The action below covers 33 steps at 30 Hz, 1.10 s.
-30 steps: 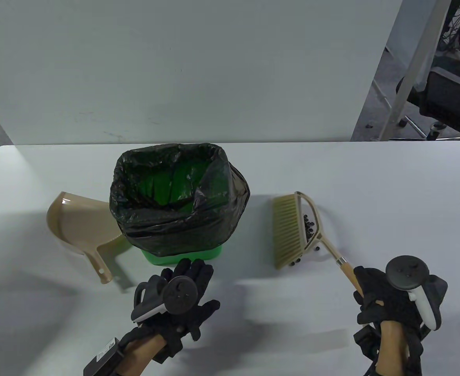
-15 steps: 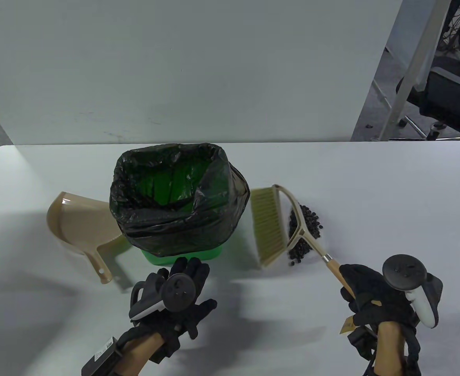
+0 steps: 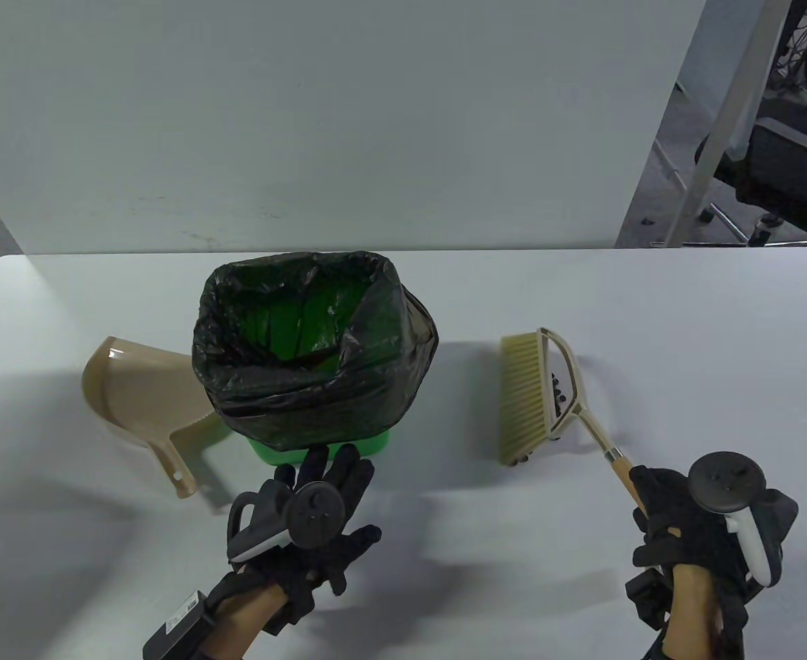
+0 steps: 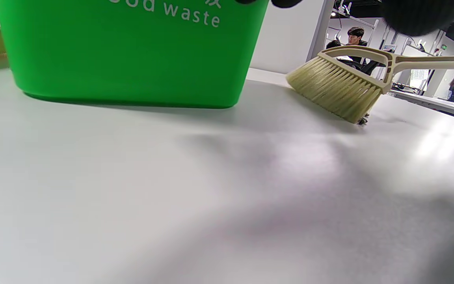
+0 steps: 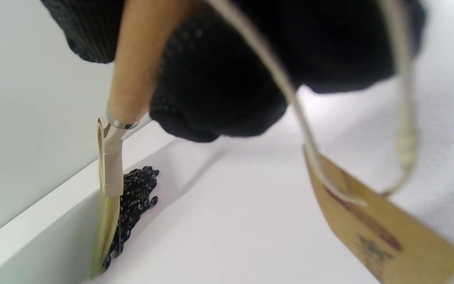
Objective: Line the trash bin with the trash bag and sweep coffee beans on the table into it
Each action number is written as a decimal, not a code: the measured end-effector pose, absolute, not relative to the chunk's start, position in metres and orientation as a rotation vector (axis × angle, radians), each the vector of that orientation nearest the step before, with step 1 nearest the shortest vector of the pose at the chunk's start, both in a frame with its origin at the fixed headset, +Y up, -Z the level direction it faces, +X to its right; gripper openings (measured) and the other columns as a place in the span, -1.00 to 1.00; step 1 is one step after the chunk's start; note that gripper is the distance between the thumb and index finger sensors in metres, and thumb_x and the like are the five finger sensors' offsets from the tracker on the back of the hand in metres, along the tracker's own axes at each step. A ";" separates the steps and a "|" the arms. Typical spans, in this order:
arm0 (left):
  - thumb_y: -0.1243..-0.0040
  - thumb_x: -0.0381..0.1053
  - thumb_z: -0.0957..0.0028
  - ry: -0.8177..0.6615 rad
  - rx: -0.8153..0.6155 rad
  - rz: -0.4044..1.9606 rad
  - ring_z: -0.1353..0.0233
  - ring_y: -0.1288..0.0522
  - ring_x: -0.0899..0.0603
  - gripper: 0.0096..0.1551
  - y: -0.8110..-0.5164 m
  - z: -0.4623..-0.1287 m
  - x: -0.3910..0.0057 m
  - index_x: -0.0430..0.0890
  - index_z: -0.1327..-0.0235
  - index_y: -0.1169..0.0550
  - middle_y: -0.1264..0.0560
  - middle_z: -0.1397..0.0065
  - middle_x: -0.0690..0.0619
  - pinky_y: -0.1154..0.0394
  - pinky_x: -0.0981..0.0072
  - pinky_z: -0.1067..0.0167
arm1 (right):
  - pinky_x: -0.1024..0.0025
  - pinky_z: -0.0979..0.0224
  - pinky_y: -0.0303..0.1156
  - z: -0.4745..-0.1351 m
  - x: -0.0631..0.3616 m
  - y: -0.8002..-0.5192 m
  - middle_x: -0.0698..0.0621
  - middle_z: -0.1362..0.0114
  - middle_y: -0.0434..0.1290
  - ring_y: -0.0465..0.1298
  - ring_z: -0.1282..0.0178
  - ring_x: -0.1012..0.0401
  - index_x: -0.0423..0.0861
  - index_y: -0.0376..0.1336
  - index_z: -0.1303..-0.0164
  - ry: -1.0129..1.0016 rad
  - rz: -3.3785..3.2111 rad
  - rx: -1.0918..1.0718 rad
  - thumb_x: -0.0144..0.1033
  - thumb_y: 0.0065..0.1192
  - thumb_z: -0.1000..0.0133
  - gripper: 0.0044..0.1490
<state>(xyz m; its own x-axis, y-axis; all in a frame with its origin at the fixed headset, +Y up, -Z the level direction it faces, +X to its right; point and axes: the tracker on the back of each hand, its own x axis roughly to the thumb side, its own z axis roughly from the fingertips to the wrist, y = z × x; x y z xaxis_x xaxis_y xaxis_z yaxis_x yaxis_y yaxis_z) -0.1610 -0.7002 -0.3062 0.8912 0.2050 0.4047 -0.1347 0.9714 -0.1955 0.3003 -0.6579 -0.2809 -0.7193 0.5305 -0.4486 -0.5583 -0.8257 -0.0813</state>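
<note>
The green trash bin (image 3: 321,448) stands mid-table, lined with a black trash bag (image 3: 307,392) folded over its rim. My right hand (image 3: 661,526) grips the wooden handle of a beige hand brush (image 3: 526,399) right of the bin. The bristles rest over the pile of coffee beans (image 3: 559,392), which shows dark beside the brush (image 5: 108,221) as beans (image 5: 136,197) in the right wrist view. My left hand (image 3: 321,491) lies flat, fingers straight, its fingertips at the bin's near base. The left wrist view shows the bin (image 4: 128,51) and the brush (image 4: 341,86).
A beige dustpan (image 3: 139,399) lies left of the bin, handle toward me. A cardboard tag (image 5: 380,225) dangles on a string from the brush handle. A white wall panel stands behind the table. Chairs and people are at the far right.
The brush swung left toward the bin, baring the bean pile, then came back right and now covers most of it. My left hand edged forward to the bin's base.
</note>
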 end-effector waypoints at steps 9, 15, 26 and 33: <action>0.07 0.52 -0.09 -0.435 -0.165 0.193 -0.72 0.19 -0.38 0.01 -0.698 -0.306 -0.164 0.10 -0.69 0.03 0.15 -0.82 0.03 0.08 -0.56 -0.41 | 0.35 0.31 0.66 -0.292 0.278 -0.662 0.03 0.00 0.68 0.66 0.34 0.23 -0.17 0.25 -0.52 0.071 2.354 -0.335 0.17 0.00 -0.28 -0.20; 0.07 0.51 -0.09 -0.437 -0.174 0.186 -0.72 0.18 -0.38 0.01 -0.698 -0.305 -0.163 0.10 -0.69 0.03 0.14 -0.81 0.02 0.07 -0.56 -0.41 | 0.35 0.32 0.67 -0.306 0.260 -0.676 0.02 0.01 0.69 0.67 0.36 0.23 -0.16 0.26 -0.51 0.241 2.423 -0.339 0.14 -0.01 -0.30 -0.24; 0.06 0.48 -0.10 -0.549 0.115 0.247 -0.73 -0.04 -0.39 -0.09 -0.636 -0.278 -0.164 0.12 -0.67 -0.13 -0.04 -0.82 0.03 -0.14 -0.51 -0.44 | 0.34 0.32 0.66 -0.294 0.297 -0.682 0.01 0.01 0.68 0.67 0.35 0.22 -0.18 0.25 -0.52 0.085 2.259 -0.620 0.11 -0.05 -0.32 -0.25; 0.05 0.40 -0.14 -0.416 0.583 0.543 -0.62 -0.36 -0.33 -0.23 -0.584 -0.263 -0.236 0.09 -0.57 -0.32 -0.31 -0.72 -0.01 -0.41 -0.29 -0.37 | 0.31 0.27 0.66 -0.297 0.283 -0.676 0.01 -0.03 0.66 0.66 0.31 0.21 -0.24 0.21 -0.54 -0.059 2.136 -0.381 0.12 -0.01 -0.30 -0.19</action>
<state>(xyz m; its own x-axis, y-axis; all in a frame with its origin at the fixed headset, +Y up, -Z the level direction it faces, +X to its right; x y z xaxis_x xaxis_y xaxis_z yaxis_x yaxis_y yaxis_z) -0.2360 -0.5838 -0.2630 0.7816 0.3594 0.5098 -0.5858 0.7038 0.4019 0.2829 -0.6757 -0.2971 -0.5162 0.8197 -0.2480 -0.8049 -0.5633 -0.1867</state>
